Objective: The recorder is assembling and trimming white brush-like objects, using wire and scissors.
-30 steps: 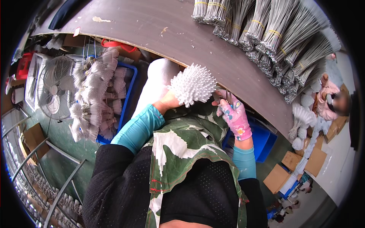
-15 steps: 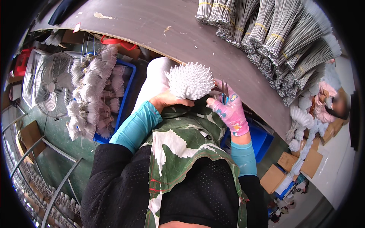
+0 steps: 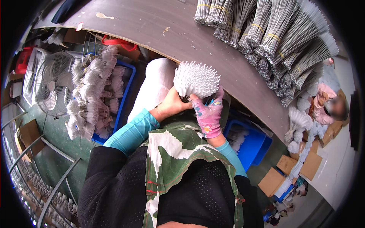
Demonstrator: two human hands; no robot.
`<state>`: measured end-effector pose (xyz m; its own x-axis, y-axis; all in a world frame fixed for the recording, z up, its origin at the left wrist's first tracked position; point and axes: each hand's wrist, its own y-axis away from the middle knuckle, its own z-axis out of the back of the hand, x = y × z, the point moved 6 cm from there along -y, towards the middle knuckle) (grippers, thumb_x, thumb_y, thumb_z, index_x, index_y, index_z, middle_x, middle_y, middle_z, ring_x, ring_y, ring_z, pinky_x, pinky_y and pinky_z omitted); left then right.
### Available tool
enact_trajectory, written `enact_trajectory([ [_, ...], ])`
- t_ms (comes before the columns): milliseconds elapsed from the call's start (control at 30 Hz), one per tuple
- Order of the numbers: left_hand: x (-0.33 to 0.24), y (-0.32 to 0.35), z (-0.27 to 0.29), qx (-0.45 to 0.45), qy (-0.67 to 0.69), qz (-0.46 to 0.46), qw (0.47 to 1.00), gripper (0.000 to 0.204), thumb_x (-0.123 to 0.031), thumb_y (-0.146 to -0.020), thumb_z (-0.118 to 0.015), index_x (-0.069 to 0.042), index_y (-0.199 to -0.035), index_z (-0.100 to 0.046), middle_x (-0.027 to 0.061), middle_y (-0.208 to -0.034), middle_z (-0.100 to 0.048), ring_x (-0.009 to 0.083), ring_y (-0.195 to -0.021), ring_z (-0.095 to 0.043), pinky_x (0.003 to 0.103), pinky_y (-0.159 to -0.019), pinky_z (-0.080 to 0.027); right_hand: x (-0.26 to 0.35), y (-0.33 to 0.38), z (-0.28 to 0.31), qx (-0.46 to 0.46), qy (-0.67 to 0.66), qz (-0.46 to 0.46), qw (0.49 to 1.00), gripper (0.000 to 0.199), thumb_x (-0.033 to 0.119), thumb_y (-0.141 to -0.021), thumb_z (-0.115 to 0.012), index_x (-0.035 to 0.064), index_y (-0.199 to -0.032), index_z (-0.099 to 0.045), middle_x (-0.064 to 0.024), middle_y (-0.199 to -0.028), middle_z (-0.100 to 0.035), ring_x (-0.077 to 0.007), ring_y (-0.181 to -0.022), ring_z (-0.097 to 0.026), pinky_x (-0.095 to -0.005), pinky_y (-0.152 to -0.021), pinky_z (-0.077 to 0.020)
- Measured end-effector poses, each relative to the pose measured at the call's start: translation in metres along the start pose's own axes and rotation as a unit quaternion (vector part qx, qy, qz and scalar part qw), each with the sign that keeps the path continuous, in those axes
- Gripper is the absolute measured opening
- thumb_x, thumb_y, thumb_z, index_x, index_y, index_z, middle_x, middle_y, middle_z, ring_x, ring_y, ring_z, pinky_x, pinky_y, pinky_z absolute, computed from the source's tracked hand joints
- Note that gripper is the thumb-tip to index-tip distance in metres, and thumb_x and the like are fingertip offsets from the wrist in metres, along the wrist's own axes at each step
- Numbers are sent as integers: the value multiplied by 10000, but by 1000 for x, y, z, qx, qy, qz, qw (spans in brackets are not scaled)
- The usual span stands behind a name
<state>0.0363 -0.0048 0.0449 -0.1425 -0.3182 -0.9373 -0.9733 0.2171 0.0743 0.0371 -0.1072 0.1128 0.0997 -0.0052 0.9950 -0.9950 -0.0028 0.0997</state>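
gripping a white spiky bundle (image 3: 197,79) from two sides, cupping its lower left with the bare left hand (image 3: 172,105) and pinching its lower right between thumb and fingers of the pink-gloved right hand (image 3: 208,114). held up beside the near edge of the tabletop (image 3: 152,30), next to a white roll (image 3: 148,89), well apart from bundled silver wires (image 3: 274,40).

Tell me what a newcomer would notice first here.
Probably the spiky white bundle near the centre, between the bare left hand and the pink-gloved right hand. Next, the wire bundles heaped at upper right on the table, then the round fan at left.
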Motion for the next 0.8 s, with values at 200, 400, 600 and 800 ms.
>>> enact_trajectory([
  [200, 18, -18, 12, -9, -233, -90, 968, 545, -136, -697, -720, -49, -1198, -524, 120, -1211, -542, 254, -1181, -462, 356, -1023, -316, -13, 3, 0, 2, 40, 29, 999, 867, 57, -694, -745, -15, -1372, -208, -127, -1298, -407, -206, -1166, -437, -331, -1010, -343],
  [400, 4, -30, 15, 77, -300, -119, 943, 548, -185, -695, -722, -74, -1198, -534, 122, -1226, -528, 288, -1186, -441, 390, -1041, -286, -9, 2, 22, 71, 132, -16, 989, 759, 34, -751, -672, -7, -1382, -252, -145, -1270, -470, -200, -1107, -497, -309, -941, -405],
  [600, 6, -25, 17, 107, -200, -39, 973, 587, -177, -677, -738, -64, -1210, -522, 103, -1245, -516, 262, -1207, -417, 379, -1058, -259, 17, -8, 55, 111, 187, -41, 975, 286, 39, -895, -501, -11, -1175, -519, -102, -1100, -596, -140, -875, -607, -227, -675, -480],
  [800, 16, -25, 18, 117, -98, 13, 988, 654, -41, -623, -736, -48, -1233, -498, 77, -1220, -533, 205, -1144, -468, 328, -999, -340, 49, -46, 56, 89, 95, -98, 987, 192, 84, -907, -534, 10, -1073, -596, -40, -940, -634, -81, -840, -587, -200, -678, -465],
])
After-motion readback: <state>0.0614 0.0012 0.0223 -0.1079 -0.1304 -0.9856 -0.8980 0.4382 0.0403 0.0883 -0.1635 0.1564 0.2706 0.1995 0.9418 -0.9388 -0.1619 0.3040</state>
